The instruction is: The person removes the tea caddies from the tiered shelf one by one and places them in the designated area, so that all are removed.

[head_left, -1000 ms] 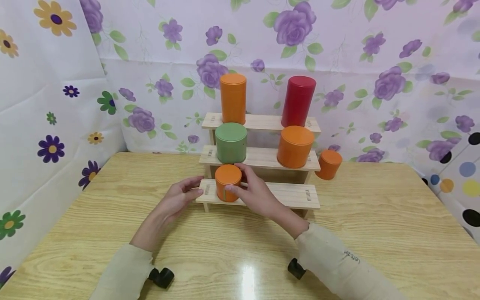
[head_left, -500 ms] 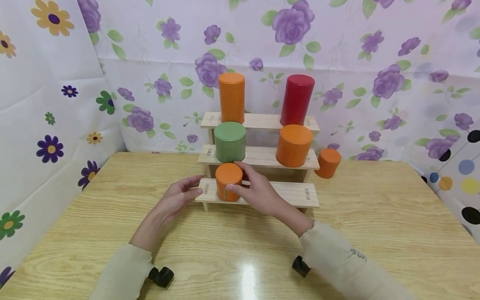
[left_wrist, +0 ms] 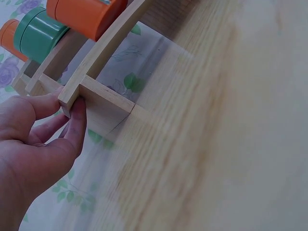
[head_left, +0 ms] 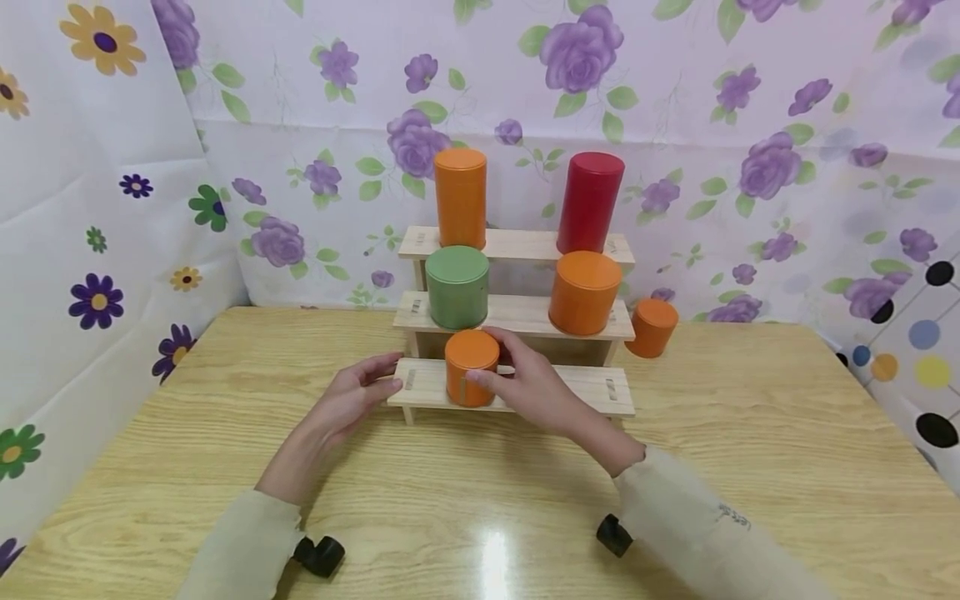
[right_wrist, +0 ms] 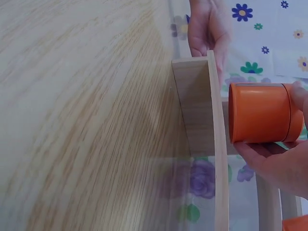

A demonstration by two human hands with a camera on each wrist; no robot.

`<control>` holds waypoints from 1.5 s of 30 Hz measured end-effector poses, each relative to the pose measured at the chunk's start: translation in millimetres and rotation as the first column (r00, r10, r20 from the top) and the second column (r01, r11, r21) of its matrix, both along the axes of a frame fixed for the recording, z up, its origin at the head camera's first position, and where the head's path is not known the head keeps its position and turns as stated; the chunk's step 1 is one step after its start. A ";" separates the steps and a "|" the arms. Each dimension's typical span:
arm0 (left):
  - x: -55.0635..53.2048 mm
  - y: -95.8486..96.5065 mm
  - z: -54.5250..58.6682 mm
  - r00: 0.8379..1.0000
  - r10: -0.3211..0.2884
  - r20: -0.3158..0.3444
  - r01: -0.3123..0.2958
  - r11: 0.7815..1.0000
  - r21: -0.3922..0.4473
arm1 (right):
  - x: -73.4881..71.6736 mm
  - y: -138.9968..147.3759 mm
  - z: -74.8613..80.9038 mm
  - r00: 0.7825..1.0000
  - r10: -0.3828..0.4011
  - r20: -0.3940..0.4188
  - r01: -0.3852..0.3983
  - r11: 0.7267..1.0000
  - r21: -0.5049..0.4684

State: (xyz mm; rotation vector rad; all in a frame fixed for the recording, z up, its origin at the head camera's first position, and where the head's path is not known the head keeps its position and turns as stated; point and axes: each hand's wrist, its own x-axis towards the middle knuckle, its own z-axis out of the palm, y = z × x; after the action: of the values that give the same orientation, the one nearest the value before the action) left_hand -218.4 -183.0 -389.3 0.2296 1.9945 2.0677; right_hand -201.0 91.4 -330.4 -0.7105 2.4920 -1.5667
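The right hand (head_left: 532, 390) holds a smooth orange can (head_left: 467, 357) at the wooden rack (head_left: 588, 388)'s front step, whose end the left hand (head_left: 354, 397) pinches. Behind stand 1 green can (head_left: 457, 290), 1 red can (head_left: 591, 204), 2 larger orange cans (head_left: 585, 296); beside, 1 small round can (head_left: 651, 328).

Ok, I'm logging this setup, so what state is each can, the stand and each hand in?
Held orange can: upright, closed
Green can: upright, closed
Wide orange can: upright, closed
Tall orange can: upright, closed
Red can: upright, closed
Far-right orange can: upright, closed
Stand: upright, lowest shelf pinched at one end
Left hand: pinching the stand
Right hand: gripping the held orange can
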 end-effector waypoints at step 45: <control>-1.3 -0.8 -2.7 1.000 -0.008 -0.012 0.008 1.000 0.017 | 15.6 128.8 45.9 0.994 -0.102 -0.051 0.105 0.993 0.060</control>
State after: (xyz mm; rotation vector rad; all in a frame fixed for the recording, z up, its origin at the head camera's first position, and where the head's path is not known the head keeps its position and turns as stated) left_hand -219.7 -183.8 -392.0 0.2533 1.9799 2.0839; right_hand -185.4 220.2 -284.6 -0.6277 2.6393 -1.5137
